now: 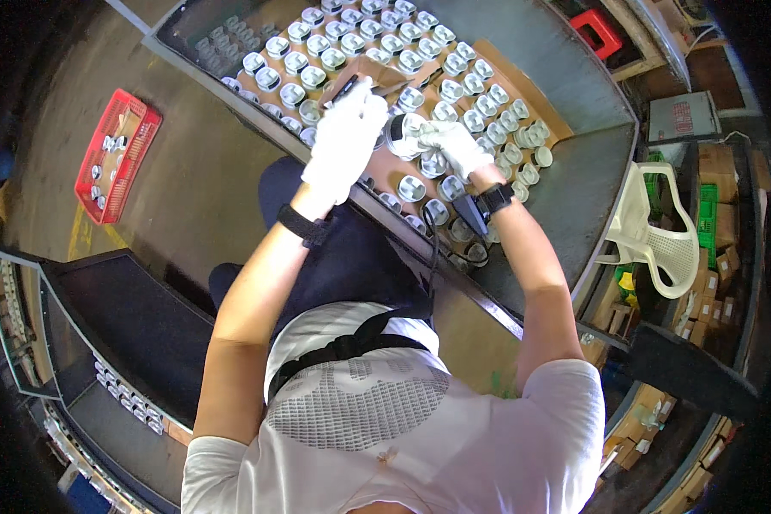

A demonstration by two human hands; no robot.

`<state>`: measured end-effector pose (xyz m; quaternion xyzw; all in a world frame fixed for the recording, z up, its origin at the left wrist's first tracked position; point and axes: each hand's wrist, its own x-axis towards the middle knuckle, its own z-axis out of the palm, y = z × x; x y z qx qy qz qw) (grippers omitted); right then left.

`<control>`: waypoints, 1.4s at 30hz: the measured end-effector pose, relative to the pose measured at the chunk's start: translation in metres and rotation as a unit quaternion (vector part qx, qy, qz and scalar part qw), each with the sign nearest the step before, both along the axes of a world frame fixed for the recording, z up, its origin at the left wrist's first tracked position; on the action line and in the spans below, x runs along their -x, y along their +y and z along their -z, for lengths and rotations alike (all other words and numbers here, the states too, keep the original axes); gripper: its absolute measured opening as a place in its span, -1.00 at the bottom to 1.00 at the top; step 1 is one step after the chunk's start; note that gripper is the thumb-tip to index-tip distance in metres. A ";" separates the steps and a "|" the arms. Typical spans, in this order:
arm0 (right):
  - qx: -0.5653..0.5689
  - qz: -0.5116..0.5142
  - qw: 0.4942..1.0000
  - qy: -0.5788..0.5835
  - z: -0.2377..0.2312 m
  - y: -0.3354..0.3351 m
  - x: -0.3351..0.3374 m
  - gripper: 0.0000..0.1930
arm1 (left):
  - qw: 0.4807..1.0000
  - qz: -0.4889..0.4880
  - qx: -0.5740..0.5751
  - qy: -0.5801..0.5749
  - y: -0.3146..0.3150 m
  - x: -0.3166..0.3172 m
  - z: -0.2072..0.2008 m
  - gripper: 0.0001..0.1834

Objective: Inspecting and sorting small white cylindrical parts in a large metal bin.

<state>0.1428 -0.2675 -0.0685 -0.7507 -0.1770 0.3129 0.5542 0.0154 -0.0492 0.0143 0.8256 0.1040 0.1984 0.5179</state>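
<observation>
My right hand (458,147), in a white glove, grips a silver engine piston (400,137) with a dark side by its edge. Close to that piston is my left hand (349,133), also white-gloved, with its fingers closed around a slim black tool (343,89) whose exact kind I cannot make out. Many similar pistons (411,188) stand in rows on brown cardboard about both hands. Beyond my left hand lies a raised piece of cardboard (370,68). A dark strap circles each wrist.
The metal-walled table has a raised edge (480,310) along my side. At the left, a red crate (150,128) on the floor holds several pistons. A white plastic chair (664,248) stands at the right, near shelves of boxes. A red plastic thing (597,34) sits at the far right.
</observation>
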 end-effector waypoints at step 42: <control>0.512 -0.117 0.827 -0.199 0.211 0.059 -0.025 -0.69 | 0.939 -0.065 -0.336 0.012 0.031 0.005 0.011 -0.78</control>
